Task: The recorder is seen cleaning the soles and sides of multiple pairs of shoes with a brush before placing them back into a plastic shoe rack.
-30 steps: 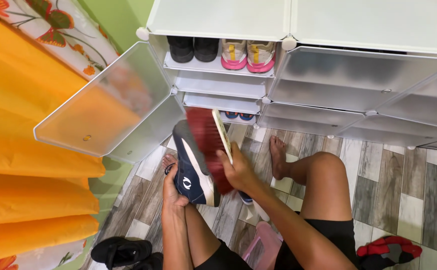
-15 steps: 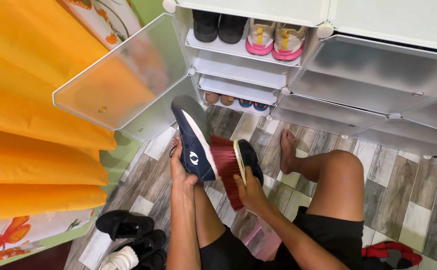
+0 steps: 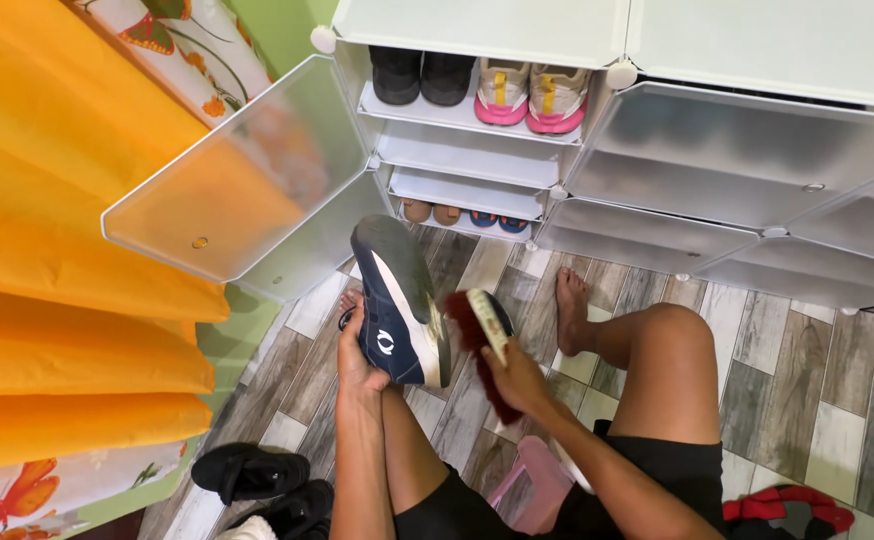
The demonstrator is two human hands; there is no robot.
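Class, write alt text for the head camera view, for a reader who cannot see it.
A seated person's left hand holds up a navy sneaker with a white sole while the right hand presses a red-bristled scrub brush against it. Ahead stands a white plastic shoe cabinet, one door open, above a wood-pattern tile floor.

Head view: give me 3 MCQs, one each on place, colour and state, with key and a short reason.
1. Where do the pink-soled sneakers sit?
A. top open shelf of the rack
B. on the floor
C. on the pink stool

2. What colour are the bristles of the brush?
A. white
B. dark red
C. green

3. How is the navy shoe held?
A. lying flat on the floor
B. inside the rack
C. off the floor in the left hand

Key: 1 A, beside a black pair on the top shelf; 2 B, red bristles show under the pale back held by the right hand; 3 C, the left hand grips its heel end.
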